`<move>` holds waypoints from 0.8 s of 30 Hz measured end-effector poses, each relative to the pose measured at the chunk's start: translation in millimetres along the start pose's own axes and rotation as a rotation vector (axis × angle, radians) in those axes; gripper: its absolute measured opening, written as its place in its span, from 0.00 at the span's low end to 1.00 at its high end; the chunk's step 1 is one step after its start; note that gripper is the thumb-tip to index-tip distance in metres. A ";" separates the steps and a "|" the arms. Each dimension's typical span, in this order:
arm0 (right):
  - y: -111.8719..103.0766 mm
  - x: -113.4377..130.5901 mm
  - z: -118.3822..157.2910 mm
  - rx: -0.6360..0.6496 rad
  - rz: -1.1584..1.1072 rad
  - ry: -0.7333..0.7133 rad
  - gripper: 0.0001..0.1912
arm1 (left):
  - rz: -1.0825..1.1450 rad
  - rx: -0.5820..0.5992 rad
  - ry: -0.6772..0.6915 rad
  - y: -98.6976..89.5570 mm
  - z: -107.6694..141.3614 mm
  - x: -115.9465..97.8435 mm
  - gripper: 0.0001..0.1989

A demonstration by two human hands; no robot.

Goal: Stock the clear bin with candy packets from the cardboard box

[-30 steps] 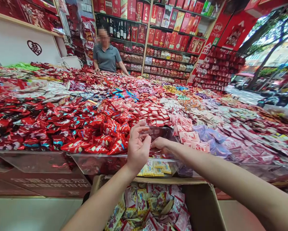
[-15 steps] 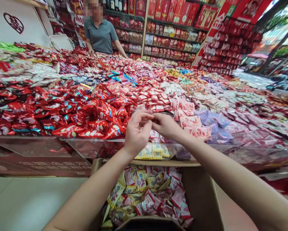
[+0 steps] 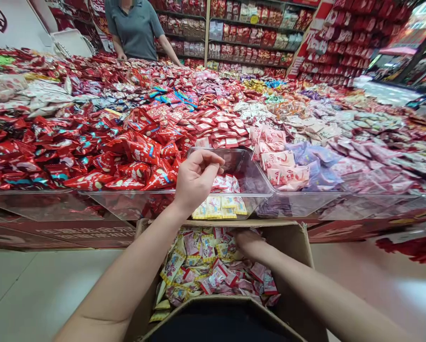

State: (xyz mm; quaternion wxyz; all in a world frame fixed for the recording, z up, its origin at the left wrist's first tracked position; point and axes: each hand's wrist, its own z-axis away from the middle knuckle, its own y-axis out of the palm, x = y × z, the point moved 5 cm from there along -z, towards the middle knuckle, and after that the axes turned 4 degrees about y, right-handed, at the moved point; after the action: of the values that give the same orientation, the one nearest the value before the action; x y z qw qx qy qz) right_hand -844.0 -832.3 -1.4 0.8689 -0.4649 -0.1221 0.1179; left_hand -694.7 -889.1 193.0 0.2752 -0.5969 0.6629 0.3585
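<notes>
The bin (image 3: 251, 178), a clear plastic tray at the near edge of the display, has a low layer of sweets: yellow packets (image 3: 218, 207) show through its front wall, and white ones with pink and red (image 3: 227, 183) lie above them, leaving its right part bare. The left hand (image 3: 194, 183) is over the left side of the bin, with its fingers curled and the thumb drawn in towards them; whether they pinch anything I cannot tell. Below the bin, on its near side, stands an open carton (image 3: 298, 244), well stocked with loose pink and yellow sweets (image 3: 213, 280). The right hand (image 3: 250, 242) is down in that carton, below the right half of the bin, with its fingers out of sight at the sweets, so I cannot tell whether they grasp any. Just left of the bin is a heap of shiny red packets (image 3: 137, 152); just right of it are pink packets (image 3: 286, 173), with lilac ones (image 3: 316, 159) beyond those. Directly behind the bin lie small red packets (image 3: 223, 126), and farther back, to its left, blue ones (image 3: 173, 96). Well behind the bin, also to the left, a person in a grey shirt (image 3: 136, 31) stands at the far side of the display, and stocked shelves (image 3: 248, 33) rise behind.
</notes>
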 end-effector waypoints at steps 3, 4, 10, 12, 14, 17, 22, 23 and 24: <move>5.1 5.4 -3.0 -0.041 0.011 -0.011 0.15 | -0.017 0.013 0.009 0.6 0.4 -1.1 0.04; 6.6 5.9 -2.4 -0.057 0.011 -0.008 0.14 | -0.020 0.018 0.012 0.9 0.4 -1.5 0.04; -0.5 9.1 10.8 -0.143 -0.061 -0.023 0.08 | -0.018 0.015 -0.027 0.5 0.8 -1.8 0.03; -21.7 17.1 28.2 -0.209 -0.183 -0.125 0.07 | 0.008 0.045 -0.073 1.2 1.1 -1.1 0.02; -55.1 25.7 53.2 -0.303 -0.379 -0.269 0.05 | 0.031 0.142 -0.116 4.2 1.4 -1.5 0.03; -114.5 28.5 87.3 -0.475 -0.674 -0.424 0.06 | 0.037 0.370 -0.179 10.2 2.8 -3.9 0.09; -179.4 13.8 84.9 -0.638 -0.929 -0.427 0.11 | 0.005 0.596 -0.216 11.6 3.7 -10.4 0.27; -184.1 11.6 77.9 -0.628 -0.971 -0.419 0.12 | -0.044 0.566 -0.218 9.6 2.4 -10.5 0.26; -186.8 9.9 71.0 -0.618 -1.014 -0.413 0.13 | -0.101 0.518 -0.225 7.3 0.9 -9.8 0.24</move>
State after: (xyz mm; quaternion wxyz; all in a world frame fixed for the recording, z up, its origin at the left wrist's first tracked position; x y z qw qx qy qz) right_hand -840.5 -874.7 194.1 0.6007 -0.5467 -0.5211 -0.2622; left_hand -700.6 -882.4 201.4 0.5078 -0.4955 0.6671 0.2272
